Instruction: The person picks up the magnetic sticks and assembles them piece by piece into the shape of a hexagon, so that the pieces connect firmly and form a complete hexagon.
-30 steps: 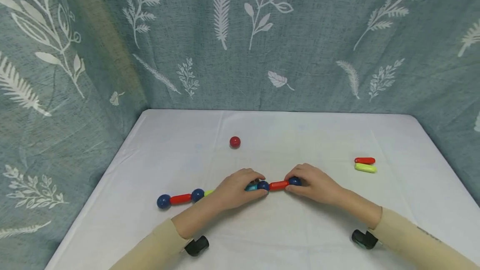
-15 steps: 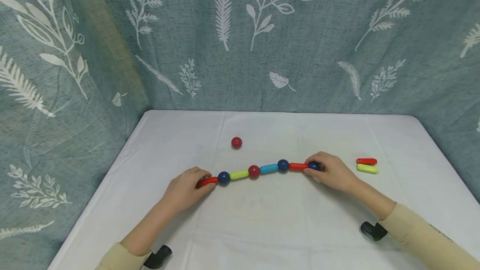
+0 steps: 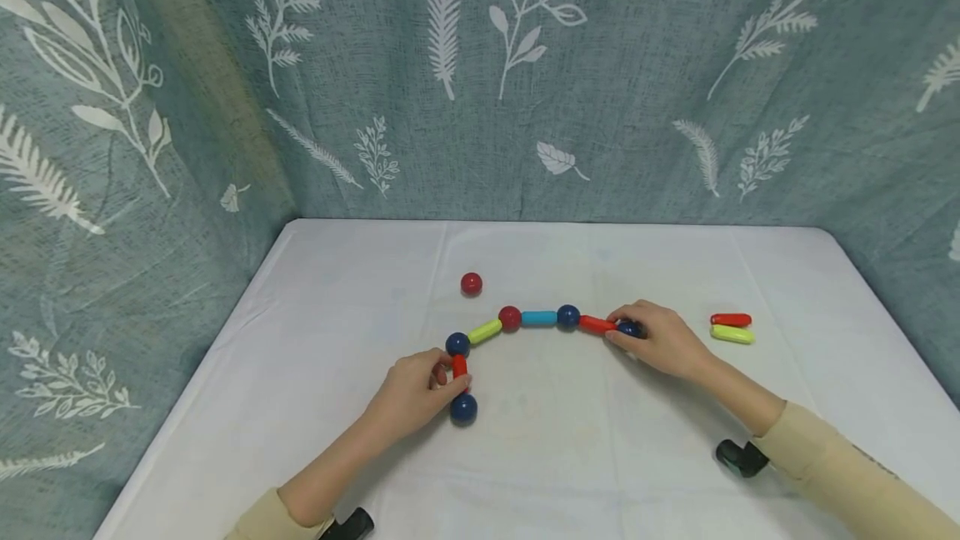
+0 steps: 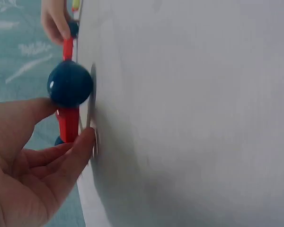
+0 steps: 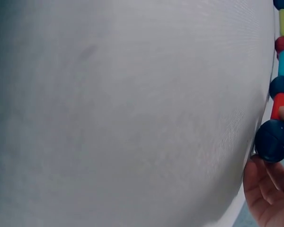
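A chain of rods and balls [image 3: 539, 318] lies curved on the white table [image 3: 570, 440], and both hands work its ends. The left hand [image 3: 415, 390] pinches a short red rod [image 3: 459, 367] between thumb and fingers at the chain's left end; a dark blue ball [image 3: 463, 408] sits at the near tip of that rod, just beside the fingers, and another blue ball [image 3: 457, 344] at its far tip. The right hand [image 3: 660, 340] grasps the blue end ball [image 3: 628, 328] at the chain's right end, fingers curled round it. A loose red ball [image 3: 471, 283] rests just beyond the chain, apart from it. To the right of the chain, past the right hand, a red rod [image 3: 730, 320] and a yellow-green rod [image 3: 731, 334] lie side by side
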`<state>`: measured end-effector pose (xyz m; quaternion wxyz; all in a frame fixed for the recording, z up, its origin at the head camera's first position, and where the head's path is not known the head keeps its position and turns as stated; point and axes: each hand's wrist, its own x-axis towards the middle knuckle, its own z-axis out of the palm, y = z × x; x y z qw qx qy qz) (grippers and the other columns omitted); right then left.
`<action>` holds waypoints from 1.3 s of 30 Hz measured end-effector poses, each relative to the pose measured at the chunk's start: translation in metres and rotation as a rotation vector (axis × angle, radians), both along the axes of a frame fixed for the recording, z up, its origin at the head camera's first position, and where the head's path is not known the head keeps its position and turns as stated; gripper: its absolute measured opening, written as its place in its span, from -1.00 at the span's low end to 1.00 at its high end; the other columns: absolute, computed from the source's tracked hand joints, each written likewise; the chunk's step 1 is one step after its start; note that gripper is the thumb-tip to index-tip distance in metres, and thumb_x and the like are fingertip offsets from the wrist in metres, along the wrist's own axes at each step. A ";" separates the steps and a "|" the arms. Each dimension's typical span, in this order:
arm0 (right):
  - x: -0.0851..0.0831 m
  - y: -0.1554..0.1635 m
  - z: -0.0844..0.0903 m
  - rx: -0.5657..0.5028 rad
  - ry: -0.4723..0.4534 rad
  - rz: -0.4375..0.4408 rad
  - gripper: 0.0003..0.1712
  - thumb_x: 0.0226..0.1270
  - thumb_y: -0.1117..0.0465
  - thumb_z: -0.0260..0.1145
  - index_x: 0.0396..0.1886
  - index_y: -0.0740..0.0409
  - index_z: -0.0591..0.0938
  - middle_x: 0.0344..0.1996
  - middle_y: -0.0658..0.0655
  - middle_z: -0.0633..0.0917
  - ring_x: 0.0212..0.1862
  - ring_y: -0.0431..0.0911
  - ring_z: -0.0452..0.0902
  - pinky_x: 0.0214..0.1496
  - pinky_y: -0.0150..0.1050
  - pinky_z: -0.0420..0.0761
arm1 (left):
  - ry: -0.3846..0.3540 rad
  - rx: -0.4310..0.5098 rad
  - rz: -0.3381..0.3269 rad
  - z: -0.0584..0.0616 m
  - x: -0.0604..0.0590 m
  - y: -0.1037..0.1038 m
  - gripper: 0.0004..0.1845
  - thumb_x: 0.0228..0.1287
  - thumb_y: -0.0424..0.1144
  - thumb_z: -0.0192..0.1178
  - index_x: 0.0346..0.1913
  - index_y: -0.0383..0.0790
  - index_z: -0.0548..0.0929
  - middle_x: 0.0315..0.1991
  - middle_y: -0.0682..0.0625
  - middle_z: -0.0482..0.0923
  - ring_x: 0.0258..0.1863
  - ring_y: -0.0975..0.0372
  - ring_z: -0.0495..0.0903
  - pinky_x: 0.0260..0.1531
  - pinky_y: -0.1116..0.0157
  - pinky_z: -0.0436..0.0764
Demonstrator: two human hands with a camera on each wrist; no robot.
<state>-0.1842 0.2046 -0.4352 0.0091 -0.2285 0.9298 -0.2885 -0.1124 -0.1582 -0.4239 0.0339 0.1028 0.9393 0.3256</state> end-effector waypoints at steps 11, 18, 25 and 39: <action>-0.005 -0.003 0.000 -0.006 0.001 -0.007 -0.75 0.29 0.19 0.38 -0.07 0.18 0.69 -0.20 0.10 0.67 -0.24 -0.08 0.50 -0.14 -0.10 0.54 | 0.412 -0.177 -0.604 -0.002 -0.002 0.001 -0.60 0.17 -0.16 0.36 0.08 -0.13 0.63 0.10 0.01 0.55 0.17 0.18 0.45 0.17 0.23 0.44; -0.014 -0.015 0.000 -0.037 0.021 0.010 -0.76 0.30 0.20 0.38 -0.10 0.21 0.70 -0.17 0.14 0.69 -0.13 0.02 0.58 -0.07 -0.01 0.56 | 0.507 -0.275 -0.830 -0.003 0.003 0.026 -0.62 0.26 -0.07 0.33 0.08 -0.15 0.67 -0.08 0.11 0.67 -0.02 0.29 0.57 0.08 0.39 0.46; -0.025 -0.032 0.000 -0.068 0.047 0.057 -0.76 0.28 0.22 0.39 -0.10 0.22 0.70 -0.19 0.13 0.70 -0.13 0.02 0.60 -0.08 -0.03 0.56 | 0.414 -0.370 -0.842 -0.002 0.013 0.057 -0.61 0.36 0.02 0.21 0.12 -0.11 0.65 -0.09 0.14 0.65 -0.11 0.35 0.56 -0.07 0.49 0.49; -0.035 -0.060 0.000 -0.081 0.035 0.141 -0.72 0.31 0.21 0.37 -0.03 0.24 0.69 -0.13 0.17 0.70 -0.04 0.06 0.60 0.01 0.00 0.55 | 0.398 -0.343 -0.819 -0.004 0.017 0.095 -0.61 0.39 0.07 0.14 0.07 -0.10 0.68 -0.15 0.15 0.64 -0.19 0.41 0.54 -0.26 0.61 0.43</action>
